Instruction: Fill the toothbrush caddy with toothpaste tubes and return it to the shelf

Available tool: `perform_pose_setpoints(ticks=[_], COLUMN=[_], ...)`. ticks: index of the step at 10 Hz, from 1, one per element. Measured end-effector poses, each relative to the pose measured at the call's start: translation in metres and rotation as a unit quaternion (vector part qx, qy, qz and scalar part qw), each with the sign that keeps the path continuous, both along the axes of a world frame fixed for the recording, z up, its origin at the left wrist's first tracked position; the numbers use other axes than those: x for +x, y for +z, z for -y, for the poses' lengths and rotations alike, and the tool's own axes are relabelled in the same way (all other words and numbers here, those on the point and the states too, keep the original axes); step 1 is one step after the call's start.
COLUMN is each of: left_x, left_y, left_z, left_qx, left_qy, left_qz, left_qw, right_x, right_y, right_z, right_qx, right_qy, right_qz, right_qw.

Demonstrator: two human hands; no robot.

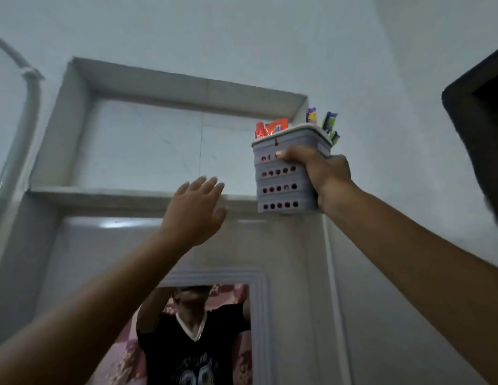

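Note:
My right hand (324, 177) grips a grey toothbrush caddy (281, 187) with rows of round holes, held upright and high in front of a recessed wall shelf (103, 190). Red toothpaste tubes (271, 128) stick out of its top at the left, and purple and green toothbrushes (327, 122) at the right. The caddy's base hangs about level with the shelf ledge, at the niche's right end. My left hand (196, 211) is raised to the left of the caddy, fingers spread, holding nothing, just below the ledge.
The niche sits above a white door frame (259, 301). Below, a person in a black shirt (195, 348) shows in the opening. A white pipe (22, 112) runs down the left wall. A dark object (481, 129) juts in at the right edge.

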State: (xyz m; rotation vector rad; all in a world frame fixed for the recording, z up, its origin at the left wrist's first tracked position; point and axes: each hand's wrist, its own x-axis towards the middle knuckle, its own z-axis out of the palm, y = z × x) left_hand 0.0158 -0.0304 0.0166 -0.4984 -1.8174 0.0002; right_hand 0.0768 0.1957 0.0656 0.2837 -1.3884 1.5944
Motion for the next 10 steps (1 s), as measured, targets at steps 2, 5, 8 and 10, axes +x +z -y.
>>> perform_pose_setpoints(ticks=[2,5,8,10], left_x=[-0.042,-0.050,-0.052,-0.042], left_y=[-0.007,-0.007,-0.008,-0.013], left_z=[0.005,0.007,0.004,0.004], left_qx=[-0.009,-0.002,0.011,0.025], left_qy=[0.040,0.018,0.016,0.027], left_qz=[0.004,-0.008,-0.003,0.027], left_qw=[0.999,1.000,1.000,0.999], right_x=[-0.013,-0.083,-0.114,-0.118], right_y=[0.058,0.058,0.044,0.027], right_z=[0.021,0.034,0.033,0.031], right_qx=[0.007,0.001,0.037,0.089], right_qy=[-0.139,-0.283,-0.381,-0.397], right_qz=[0.024,0.101,0.071,0.057], right_qw=[0.990,0.954,0.921,0.912])
